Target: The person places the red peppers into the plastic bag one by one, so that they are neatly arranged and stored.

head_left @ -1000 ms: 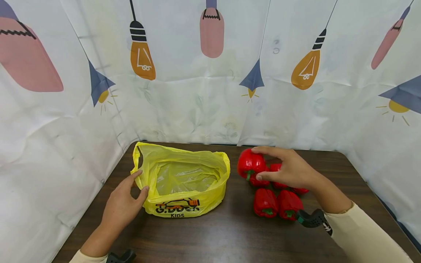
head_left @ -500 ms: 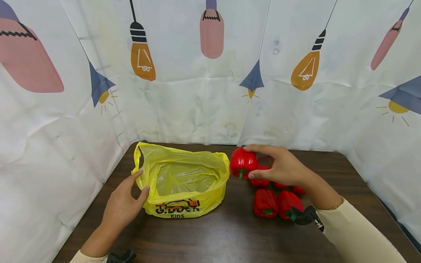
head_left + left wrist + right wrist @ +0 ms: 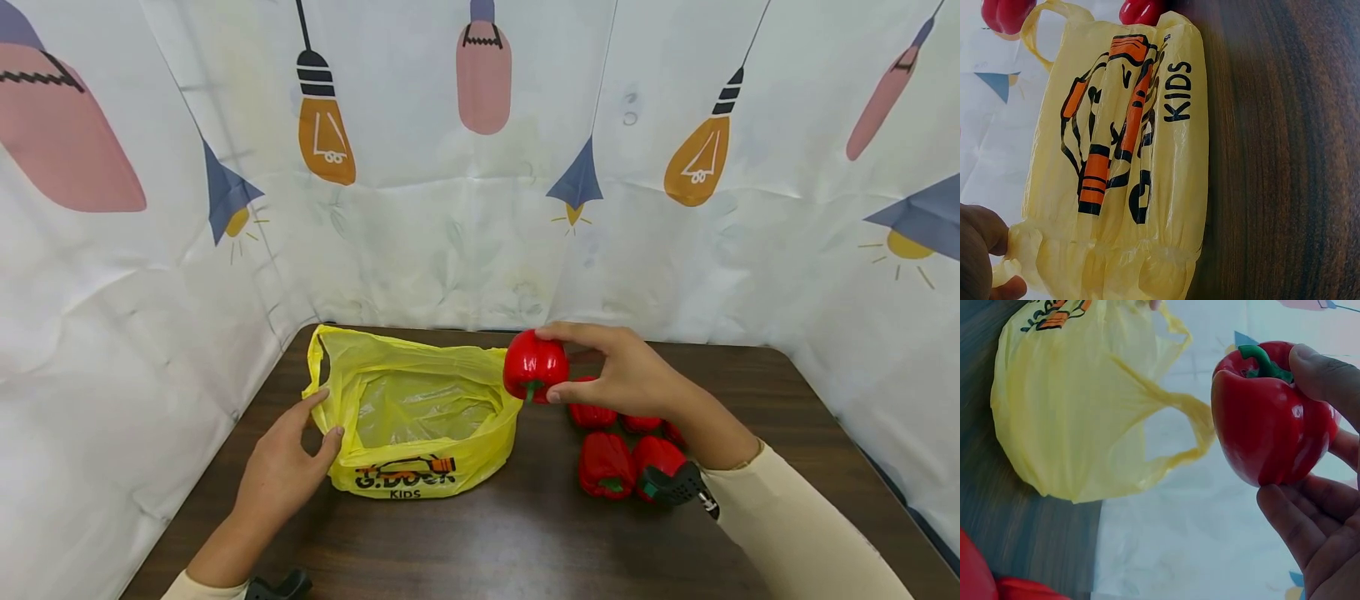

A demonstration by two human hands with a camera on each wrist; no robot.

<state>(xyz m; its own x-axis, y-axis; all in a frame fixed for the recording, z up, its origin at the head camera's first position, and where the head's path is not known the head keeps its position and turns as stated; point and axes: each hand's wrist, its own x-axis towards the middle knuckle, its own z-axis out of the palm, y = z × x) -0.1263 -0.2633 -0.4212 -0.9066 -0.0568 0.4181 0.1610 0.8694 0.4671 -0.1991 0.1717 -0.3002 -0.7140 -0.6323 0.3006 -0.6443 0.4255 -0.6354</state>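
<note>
My right hand (image 3: 626, 375) grips a glossy red bell pepper (image 3: 535, 367) between thumb and fingers, raised beside the right rim of a yellow plastic bag (image 3: 450, 458). In the right wrist view the pepper (image 3: 1272, 419) shows its green stem, and the bag's handle loop (image 3: 1194, 425) hangs right behind it. My left hand (image 3: 281, 471) pinches the left edge of the bag, whose mouth gapes upward with no contents showing. From the left wrist, my fingers (image 3: 994, 231) appear at the bag's gathered side, next to the printed front (image 3: 1116, 125).
Several more red peppers (image 3: 606, 464) lie in a cluster on the dark wooden table (image 3: 480, 550), right of the bag, partly hidden under my right forearm. A white curtain (image 3: 420, 250) printed with lamps stands behind the table and along its sides.
My right hand has carried the pepper leftward and slightly up, away from the cluster to the bag's right rim. The left hand and the bag have barely moved.
</note>
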